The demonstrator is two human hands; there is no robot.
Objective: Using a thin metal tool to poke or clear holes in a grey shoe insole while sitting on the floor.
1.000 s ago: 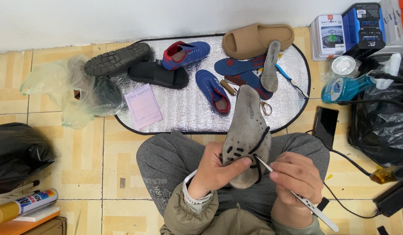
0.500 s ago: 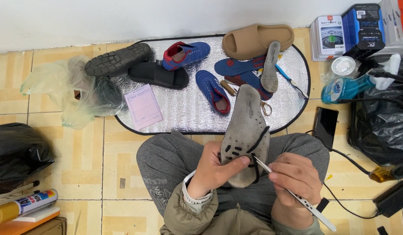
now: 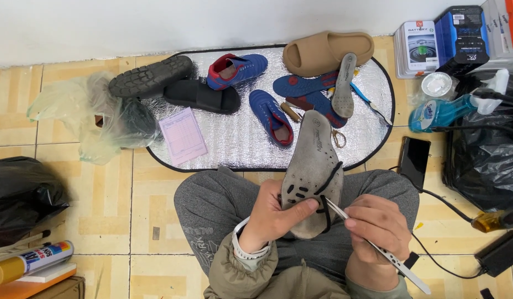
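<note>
My left hand [image 3: 276, 216] grips a worn grey insole [image 3: 312, 160] with oval holes, held upright over my lap, thumb across its lower part. A black strip or lace [image 3: 327, 194] runs along the insole's right edge. My right hand [image 3: 375, 227] pinches a thin silver metal tool [image 3: 378, 249], its tip touching the black strip at the insole's edge. My grey trousers [image 3: 212, 205] lie beneath both hands.
A silver foil mat [image 3: 234, 144] ahead carries blue shoes [image 3: 273, 116], a black slide [image 3: 201, 97], a tan slide [image 3: 325, 52], another insole [image 3: 343, 86] and a pink paper [image 3: 183, 135]. A phone [image 3: 414, 155], spray bottle [image 3: 439, 111], cables and black bags lie right; a spray can [image 3: 29, 263] left.
The insole and both hands stay nearly still; the tool's tip has shifted slightly along the black strip.
</note>
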